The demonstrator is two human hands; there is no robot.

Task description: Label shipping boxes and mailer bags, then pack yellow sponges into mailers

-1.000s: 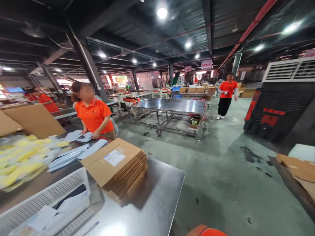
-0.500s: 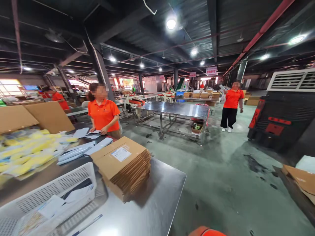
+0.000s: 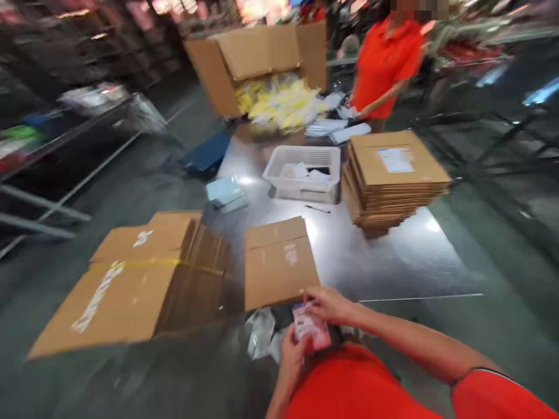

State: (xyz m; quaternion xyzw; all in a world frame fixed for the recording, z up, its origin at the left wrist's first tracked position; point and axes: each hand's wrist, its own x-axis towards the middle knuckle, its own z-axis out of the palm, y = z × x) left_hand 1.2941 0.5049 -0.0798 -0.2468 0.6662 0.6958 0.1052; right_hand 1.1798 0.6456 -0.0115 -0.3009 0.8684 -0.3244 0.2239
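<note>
Close to my body, at the table's near edge, I hold a flat pink packet (image 3: 318, 333) with pale printing on it. My left hand (image 3: 293, 350) grips its lower left side. The fingers of my right hand (image 3: 326, 305) are closed on its upper edge. Blur hides the packet's exact kind. Just beyond it lies a flat folded cardboard box (image 3: 279, 262) with white print. Crumpled clear plastic (image 3: 261, 333) is left of my left hand.
A strapped bundle of flattened cartons (image 3: 126, 279) is at the left. On the metal table (image 3: 384, 262) stand a white basket (image 3: 305, 192) with papers and a carton stack (image 3: 397, 163). Behind are yellow bagged items (image 3: 282, 105) in a large box and a co-worker in orange (image 3: 386, 64).
The view has swung down and left from the hall to the table. My hands and the pink packet have come into sight.
</note>
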